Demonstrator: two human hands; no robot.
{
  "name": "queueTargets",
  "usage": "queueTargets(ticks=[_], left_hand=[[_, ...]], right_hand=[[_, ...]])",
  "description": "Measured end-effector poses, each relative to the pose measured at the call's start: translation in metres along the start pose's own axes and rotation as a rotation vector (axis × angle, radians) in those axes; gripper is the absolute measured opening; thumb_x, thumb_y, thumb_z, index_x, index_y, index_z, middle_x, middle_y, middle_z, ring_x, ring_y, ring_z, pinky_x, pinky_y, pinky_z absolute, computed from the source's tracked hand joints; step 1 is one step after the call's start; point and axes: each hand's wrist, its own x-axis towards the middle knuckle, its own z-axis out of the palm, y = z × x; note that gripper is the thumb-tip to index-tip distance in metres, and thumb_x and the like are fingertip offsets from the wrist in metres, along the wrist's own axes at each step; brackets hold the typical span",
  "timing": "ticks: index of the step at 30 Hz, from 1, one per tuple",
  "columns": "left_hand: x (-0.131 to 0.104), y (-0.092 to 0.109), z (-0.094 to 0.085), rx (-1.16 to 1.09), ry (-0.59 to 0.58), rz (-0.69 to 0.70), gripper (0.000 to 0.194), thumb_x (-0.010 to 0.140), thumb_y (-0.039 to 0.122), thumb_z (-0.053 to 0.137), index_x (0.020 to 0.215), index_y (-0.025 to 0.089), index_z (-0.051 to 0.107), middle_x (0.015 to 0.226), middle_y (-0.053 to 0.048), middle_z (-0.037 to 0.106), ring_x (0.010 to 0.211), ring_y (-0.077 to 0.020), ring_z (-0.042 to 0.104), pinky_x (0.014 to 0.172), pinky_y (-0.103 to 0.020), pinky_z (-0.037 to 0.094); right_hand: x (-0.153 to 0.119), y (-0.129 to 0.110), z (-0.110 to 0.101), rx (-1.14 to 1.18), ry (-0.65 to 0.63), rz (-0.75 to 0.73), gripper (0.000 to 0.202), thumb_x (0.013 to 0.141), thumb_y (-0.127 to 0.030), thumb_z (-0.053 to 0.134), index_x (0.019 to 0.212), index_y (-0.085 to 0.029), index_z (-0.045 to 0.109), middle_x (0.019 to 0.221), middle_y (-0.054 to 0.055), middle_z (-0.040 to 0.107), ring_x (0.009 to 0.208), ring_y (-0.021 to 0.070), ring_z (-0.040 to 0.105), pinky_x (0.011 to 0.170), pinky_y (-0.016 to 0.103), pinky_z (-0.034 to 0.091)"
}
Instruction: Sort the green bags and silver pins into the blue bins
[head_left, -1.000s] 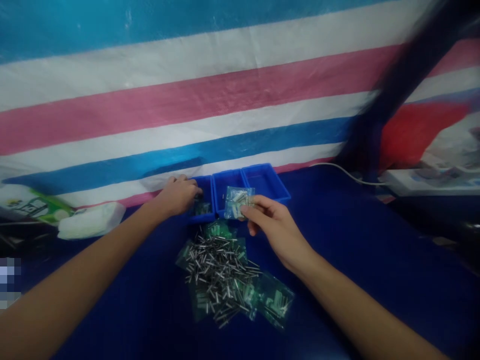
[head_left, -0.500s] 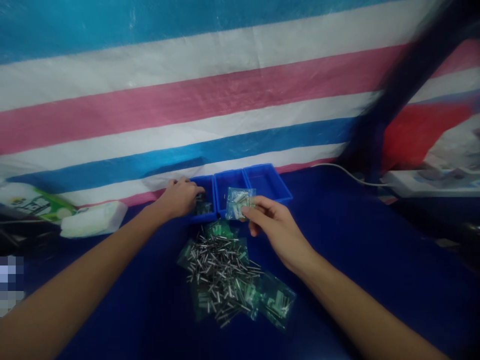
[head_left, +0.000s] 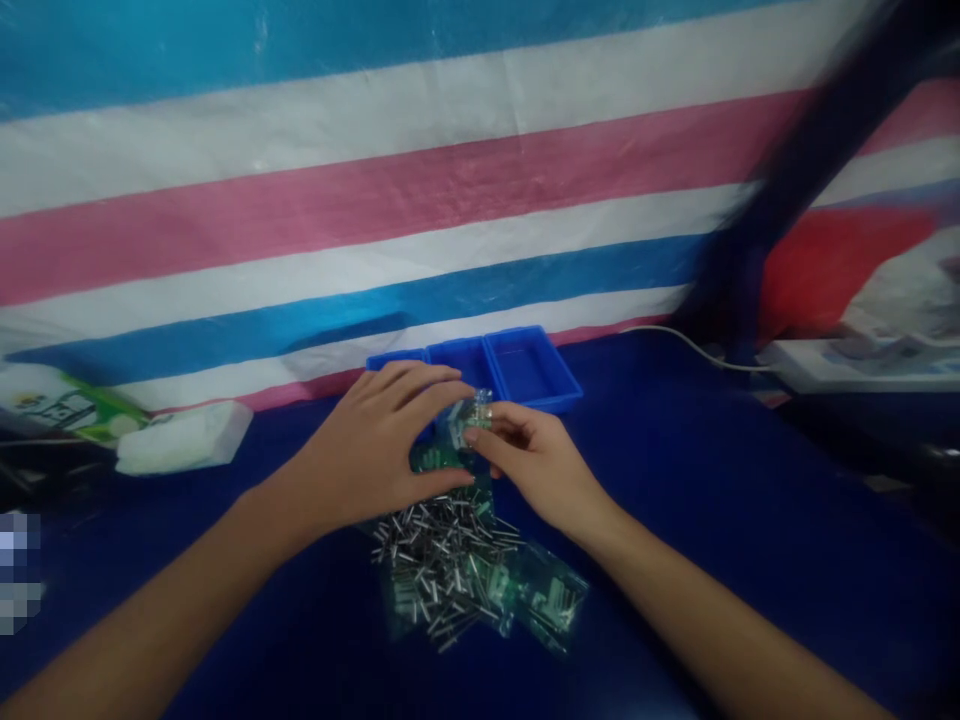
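Observation:
Between the thumb and fingers of my right hand (head_left: 536, 455) is a small clear plastic bag (head_left: 459, 425) with pale pieces inside. My left hand (head_left: 375, 440) is at the bag's left side, thumb and fingers wide apart; whether a fingertip touches the bag I cannot tell. Below both hands lies a heap of thin silvery metal pins, perhaps rivets (head_left: 442, 560), on top of several similar clear bags. One filled bag (head_left: 555, 600) sticks out at the heap's lower right. Behind the hands stand blue trays (head_left: 532, 370) in a row, the left ones partly hidden by my left hand.
A dark blue surface (head_left: 697, 500) lies under everything. At left are a white tissue-like pack (head_left: 184, 440) and a green-and-white package (head_left: 67, 400). A striped sheet (head_left: 375, 220) hangs behind. On the right, a white cable (head_left: 690, 345) runs to a white strip (head_left: 862, 365) beside a dark post.
My left hand has come out of the left blue tray, moving right and nearer to the bag, with its fingers spread. The bag in my right hand has tilted and shifted slightly left.

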Motion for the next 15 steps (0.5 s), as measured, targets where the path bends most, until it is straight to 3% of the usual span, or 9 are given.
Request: queueTargets(ticks=[5, 8, 10, 13, 15], left_hand=[[-0.004, 0.0, 0.01, 0.1, 0.0, 0.057, 0.034, 0.092, 0.042, 0.066, 0.12, 0.024, 0.059, 0.131, -0.007, 0.064, 0.125, -0.0281, 0.055, 0.102, -0.046, 0.043], [-0.006, -0.02, 0.007, 0.121, 0.014, 0.019, 0.03, 0.09, 0.038, 0.066, 0.116, 0.024, 0.06, 0.126, -0.007, 0.066, 0.119, -0.0274, 0.059, 0.099, -0.044, 0.044], [-0.007, -0.042, 0.003, 0.158, 0.039, -0.096, 0.033, 0.087, 0.039, 0.068, 0.115, 0.023, 0.061, 0.12, -0.007, 0.068, 0.112, -0.0286, 0.062, 0.096, -0.044, 0.045], [-0.005, -0.078, 0.002, 0.237, -0.056, -0.289, 0.035, 0.084, 0.046, 0.07, 0.109, 0.021, 0.065, 0.101, -0.008, 0.072, 0.096, -0.0297, 0.065, 0.084, -0.042, 0.047], [0.0, -0.096, 0.007, 0.258, -0.153, -0.308, 0.038, 0.083, 0.049, 0.071, 0.107, 0.021, 0.066, 0.098, -0.009, 0.072, 0.094, -0.0298, 0.065, 0.082, -0.041, 0.048]], right_hand=[[-0.002, 0.0, 0.003, -0.049, -0.036, 0.006, 0.02, 0.086, -0.037, 0.07, 0.098, -0.021, 0.072, 0.071, -0.001, 0.061, 0.06, 0.0127, 0.051, 0.057, 0.03, 0.04], [-0.001, -0.001, 0.001, -0.043, -0.047, 0.053, 0.031, 0.086, -0.041, 0.068, 0.111, -0.021, 0.07, 0.078, 0.002, 0.067, 0.061, 0.0136, 0.053, 0.058, 0.031, 0.044], [-0.001, -0.001, -0.002, -0.1, -0.062, 0.076, 0.036, 0.088, -0.042, 0.065, 0.117, -0.021, 0.068, 0.083, 0.004, 0.069, 0.064, 0.0151, 0.057, 0.059, 0.031, 0.045], [-0.003, -0.001, -0.01, -0.392, -0.137, 0.034, 0.021, 0.088, -0.034, 0.063, 0.101, -0.022, 0.074, 0.079, 0.004, 0.07, 0.067, 0.0167, 0.059, 0.059, 0.031, 0.042], [-0.006, -0.001, -0.016, -0.61, -0.199, 0.003, 0.013, 0.085, -0.026, 0.062, 0.081, -0.022, 0.074, 0.072, 0.004, 0.069, 0.062, 0.016, 0.057, 0.055, 0.031, 0.036]])
